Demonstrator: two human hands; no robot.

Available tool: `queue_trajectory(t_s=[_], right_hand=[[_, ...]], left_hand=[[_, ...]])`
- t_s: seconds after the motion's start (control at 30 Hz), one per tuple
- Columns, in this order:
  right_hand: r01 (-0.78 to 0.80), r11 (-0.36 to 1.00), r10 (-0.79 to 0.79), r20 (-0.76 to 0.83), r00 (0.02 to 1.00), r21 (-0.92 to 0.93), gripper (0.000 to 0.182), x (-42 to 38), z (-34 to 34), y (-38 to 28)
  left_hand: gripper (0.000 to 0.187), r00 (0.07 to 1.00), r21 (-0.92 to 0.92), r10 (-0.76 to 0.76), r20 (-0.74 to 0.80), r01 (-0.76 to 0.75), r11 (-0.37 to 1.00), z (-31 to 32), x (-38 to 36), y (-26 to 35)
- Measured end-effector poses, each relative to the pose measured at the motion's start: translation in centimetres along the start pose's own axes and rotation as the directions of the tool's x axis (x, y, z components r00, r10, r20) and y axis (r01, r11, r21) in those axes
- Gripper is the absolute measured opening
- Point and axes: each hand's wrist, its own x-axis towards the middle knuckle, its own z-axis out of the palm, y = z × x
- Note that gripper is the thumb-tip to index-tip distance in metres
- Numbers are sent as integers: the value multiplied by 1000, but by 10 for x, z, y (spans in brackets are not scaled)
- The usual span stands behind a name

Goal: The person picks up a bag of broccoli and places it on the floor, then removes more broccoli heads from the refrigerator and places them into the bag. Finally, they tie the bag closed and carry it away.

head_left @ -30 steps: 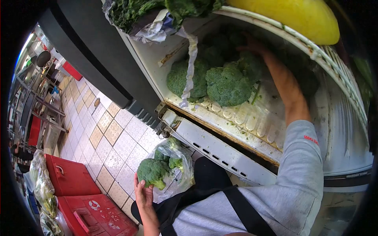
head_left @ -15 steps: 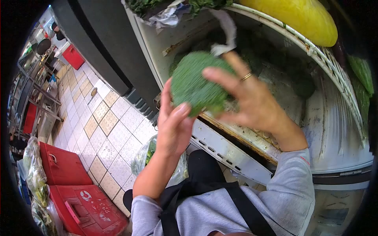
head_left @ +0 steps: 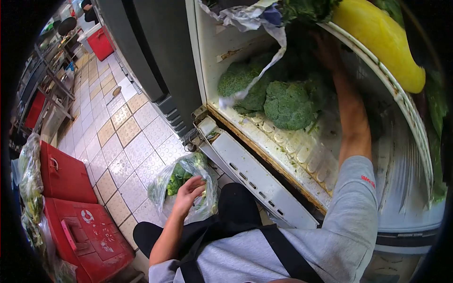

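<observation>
My left hand [head_left: 189,192] hovers over a clear plastic bag [head_left: 158,188] on the floor, its fingers loosely apart and holding nothing. Inside the bag lie green broccoli pieces [head_left: 176,178]. My right hand [head_left: 325,51] reaches deep into the fridge compartment [head_left: 325,155], in shadow, and its fingers cannot be made out. Nearer the compartment's front edge sit a broccoli head [head_left: 289,106] and, just left of it, another broccoli head [head_left: 238,85]. A torn strip of whitish wrapping [head_left: 271,66] hangs down in front of them.
A wire rack [head_left: 384,78] curves above my right arm, with a large yellow vegetable or fruit [head_left: 382,40] on it. The dark fridge door [head_left: 141,52] stands at left. Red bins [head_left: 89,240] and bagged greens [head_left: 32,184] line the tiled floor [head_left: 118,162].
Both hands have let go of the broccoli head they held. My left hand has dropped to the plastic bag, and my right hand has moved far into the fridge. The view has shifted.
</observation>
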Motion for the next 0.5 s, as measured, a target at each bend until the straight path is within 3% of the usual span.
queue_trajectory(t_s=[0.1,0.13,0.2,0.23,0.3,0.37,0.4,0.47,0.5], right_hand=[[-147,942,90,194,977,303,47,8,20,6],[-145,941,86,200,976,304,47,18,24,15],[-333,829,107,458,882,449,40,37,27,31],[-333,830,102,465,880,448,40,38,32,32],[-585,653,401,436,805,480,36,44,40,32],[-682,532,534,427,730,501,35,41,47,34],[-495,703,351,357,866,510,37,35,46,36],[-262,820,124,288,949,508,40,40,36,29],[-389,810,175,452,874,438,45,45,14,28]], left_hand=[[40,918,-58,-263,-298,258,964,-64,-19,-84],[39,865,-133,-361,-349,335,933,-78,-27,-102],[38,817,-157,-427,-387,398,904,-97,-38,-122],[38,764,-179,-484,-426,453,873,-100,-41,-129],[38,792,-181,-449,-413,412,893,-100,-38,-131],[40,833,-186,-398,-384,353,917,-92,-32,-117],[40,831,-190,-401,-386,354,916,-94,-31,-119],[40,813,-197,-444,-376,398,896,-99,-28,-130],[40,785,-181,-467,-407,433,883,-102,-27,-137]])
